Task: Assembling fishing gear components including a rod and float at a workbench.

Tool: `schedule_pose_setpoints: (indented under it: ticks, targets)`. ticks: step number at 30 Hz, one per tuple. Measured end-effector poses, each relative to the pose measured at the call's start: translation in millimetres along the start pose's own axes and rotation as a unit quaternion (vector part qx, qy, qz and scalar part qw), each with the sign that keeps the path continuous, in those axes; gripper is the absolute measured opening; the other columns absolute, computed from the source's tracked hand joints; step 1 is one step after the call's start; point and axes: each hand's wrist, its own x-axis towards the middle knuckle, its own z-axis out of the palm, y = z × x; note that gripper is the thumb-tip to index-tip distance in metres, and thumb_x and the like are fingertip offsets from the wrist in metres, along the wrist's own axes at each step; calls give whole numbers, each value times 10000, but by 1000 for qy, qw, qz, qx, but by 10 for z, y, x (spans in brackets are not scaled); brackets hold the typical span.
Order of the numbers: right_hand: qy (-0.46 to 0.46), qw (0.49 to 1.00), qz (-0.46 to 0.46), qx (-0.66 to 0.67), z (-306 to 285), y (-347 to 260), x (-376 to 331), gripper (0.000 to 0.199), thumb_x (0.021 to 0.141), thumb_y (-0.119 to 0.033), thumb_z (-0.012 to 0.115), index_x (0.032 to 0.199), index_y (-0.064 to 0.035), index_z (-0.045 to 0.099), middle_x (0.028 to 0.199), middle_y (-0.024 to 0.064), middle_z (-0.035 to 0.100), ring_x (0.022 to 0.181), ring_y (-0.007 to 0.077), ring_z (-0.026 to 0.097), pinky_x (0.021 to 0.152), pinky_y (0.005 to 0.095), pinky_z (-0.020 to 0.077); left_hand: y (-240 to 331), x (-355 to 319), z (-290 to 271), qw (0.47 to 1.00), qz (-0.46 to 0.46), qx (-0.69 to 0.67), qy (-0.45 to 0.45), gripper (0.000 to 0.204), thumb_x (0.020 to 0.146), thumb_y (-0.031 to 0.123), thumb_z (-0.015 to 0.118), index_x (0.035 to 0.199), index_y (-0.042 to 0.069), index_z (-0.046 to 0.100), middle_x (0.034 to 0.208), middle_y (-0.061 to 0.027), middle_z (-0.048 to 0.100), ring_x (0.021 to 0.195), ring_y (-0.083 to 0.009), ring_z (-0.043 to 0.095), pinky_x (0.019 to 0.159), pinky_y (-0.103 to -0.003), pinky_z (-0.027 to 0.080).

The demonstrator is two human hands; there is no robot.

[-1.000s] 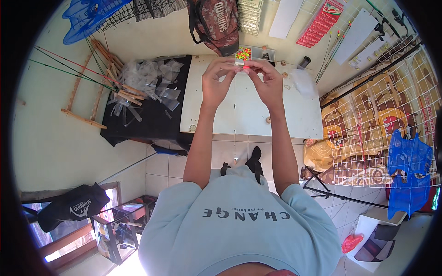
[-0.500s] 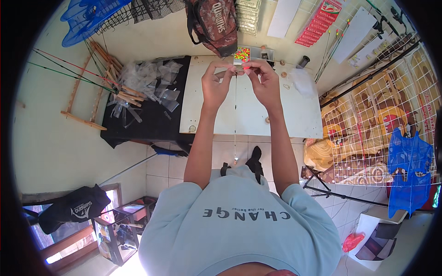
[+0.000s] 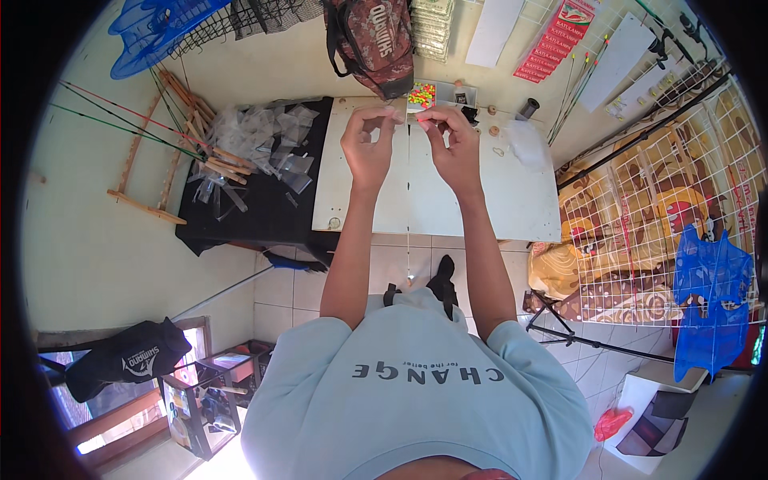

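White tabletop (image 3: 448,200) lies beneath my raised left hand (image 3: 370,144) and right hand (image 3: 454,144); both pinch, apparently, one thin line (image 3: 408,114) between fingertips.

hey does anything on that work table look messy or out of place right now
Only one thing stands out: clear plastic bags lie scattered in a loose heap on the black cloth, some overlapping. The white board looks orderly, and both hands, left hand and right hand, are raised above it, fingertips close together.
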Motion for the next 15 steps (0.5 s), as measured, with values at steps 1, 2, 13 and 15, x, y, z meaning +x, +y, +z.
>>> schedule_pose_setpoints:
  ticks: [1,2,13,15]
  targets:
    - [3,1000,5,12,3,-3,-3,147,821,28,613,935,-57,649,912,56,639,758,139,559,622,252,429,1,-2,4,1000,-5,-5,1,157,814,-120,602,923,-12,569,898,-95,616,813,-164,656,707,-266,531]
    - [2,1000,5,12,5,-1,-7,147,821,28,613,935,-57,649,912,56,639,758,139,559,622,252,429,-3,-3,7,1000,-5,-4,2,157,814,-120,602,923,-12,569,898,-95,616,813,-164,656,707,-266,531]
    - [19,995,22,95,-13,59,-36,117,848,-1,611,951,-50,639,944,28,640,838,95,550,682,229,384,37,-32,32,996,-28,-52,-62,132,810,-129,599,886,-24,574,931,-128,659,866,-186,666,771,-287,548]
    - [12,994,29,101,-29,46,-33,120,847,1,612,952,-51,638,942,25,641,833,93,545,684,229,378,37,-26,35,998,-16,-34,-60,146,804,-135,598,889,-19,575,934,-127,659,854,-180,664,750,-282,545]
